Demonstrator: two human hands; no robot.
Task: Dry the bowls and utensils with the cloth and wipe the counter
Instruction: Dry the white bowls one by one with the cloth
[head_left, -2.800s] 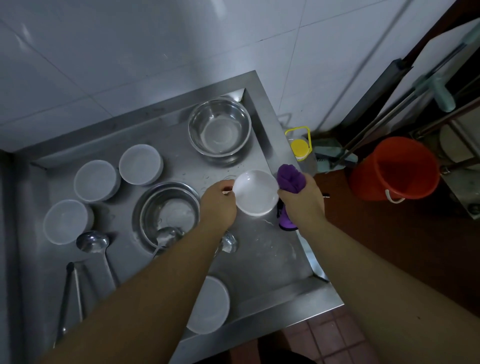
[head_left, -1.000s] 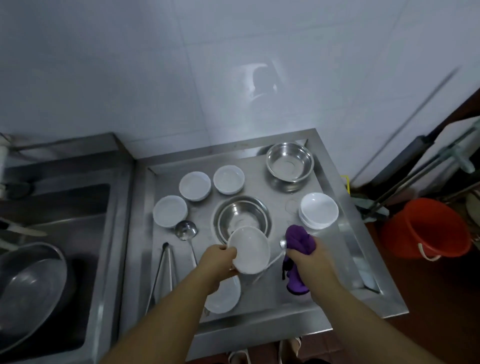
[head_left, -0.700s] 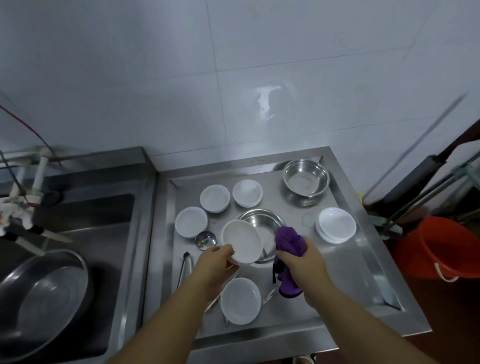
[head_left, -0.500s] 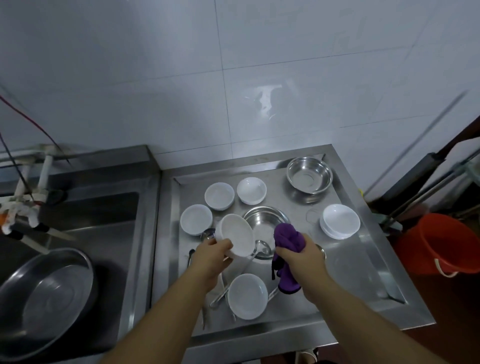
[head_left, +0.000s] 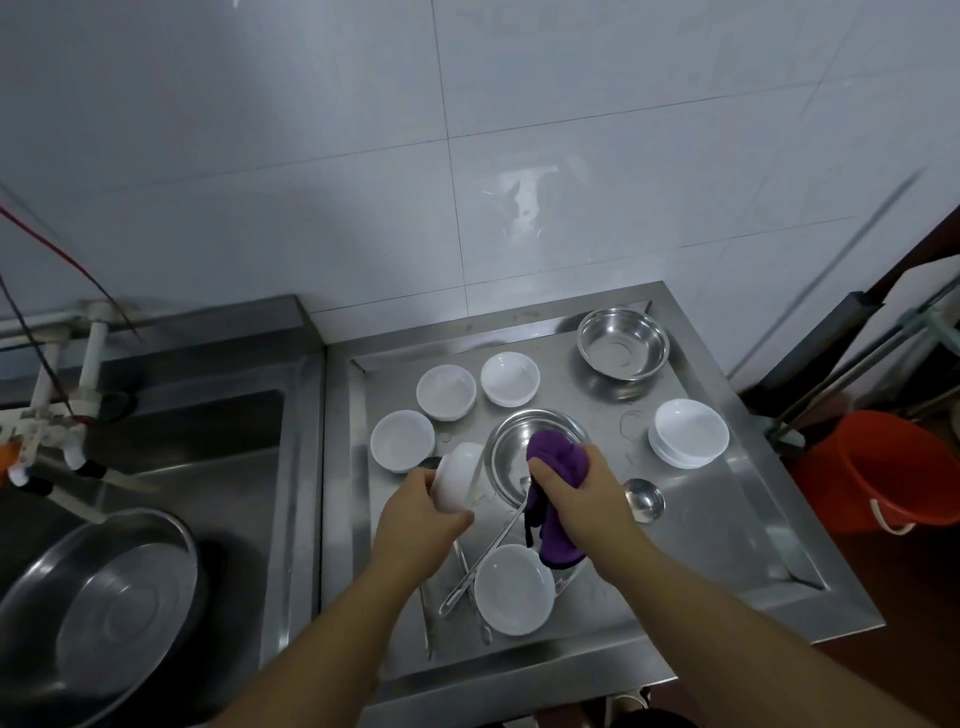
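Note:
My left hand (head_left: 415, 525) grips a small white bowl (head_left: 460, 475), tilted on its side above the steel counter (head_left: 727, 525). My right hand (head_left: 576, 493) holds a bunched purple cloth (head_left: 556, 457) just right of that bowl, over a steel bowl (head_left: 511, 457). Three more white bowls (head_left: 402, 440) (head_left: 445, 392) (head_left: 510, 378) sit at the back left. A stack of white bowls (head_left: 688, 434) stands at the right, and one white bowl (head_left: 514, 590) lies near the front. A ladle (head_left: 644, 500), a long spoon handle (head_left: 483, 566) and tongs (head_left: 426, 618) lie on the counter.
A second steel bowl (head_left: 622, 351) sits at the back right corner. Left of the counter is a sink (head_left: 208, 467) with a large steel basin (head_left: 98, 618) and a tap (head_left: 78, 395). An orange bucket (head_left: 883, 473) stands on the floor at the right.
The view has pulled back and shifted right since the earliest frame. My left hand tipped the white bowl from facing up onto its side. The cloth hand stays beside it.

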